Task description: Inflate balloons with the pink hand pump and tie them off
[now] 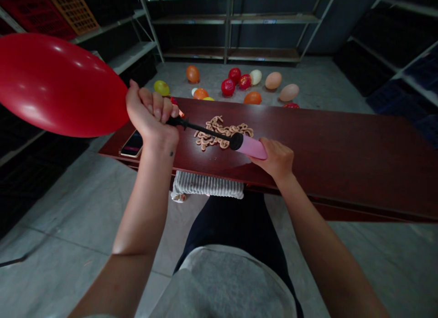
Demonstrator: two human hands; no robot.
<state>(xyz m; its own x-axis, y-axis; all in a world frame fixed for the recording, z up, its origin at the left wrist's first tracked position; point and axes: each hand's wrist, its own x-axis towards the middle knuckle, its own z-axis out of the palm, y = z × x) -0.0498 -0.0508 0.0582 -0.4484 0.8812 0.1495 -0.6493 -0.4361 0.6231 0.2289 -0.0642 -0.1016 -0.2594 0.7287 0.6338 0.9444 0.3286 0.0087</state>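
A large inflated red balloon (61,85) stretches left from my left hand (152,109). That hand is closed around the black end of a hand balloon pump, where the balloon's neck is hidden by my palm and fingers. The pump's thin black rod (205,130) is drawn out and slopes down to the right into the pink barrel (252,147). My right hand (278,157) is wrapped around the far end of this barrel. Below the rod, a pile of beige uninflated long balloons (222,134) lies on the dark red table (328,149).
A phone (132,144) lies at the table's left end. Several inflated balloons, including an orange balloon (192,74) and a peach balloon (289,92), rest on the floor beyond. Metal shelves (191,20) stand around. A grey ribbed cloth (208,185) hangs under the table's front edge.
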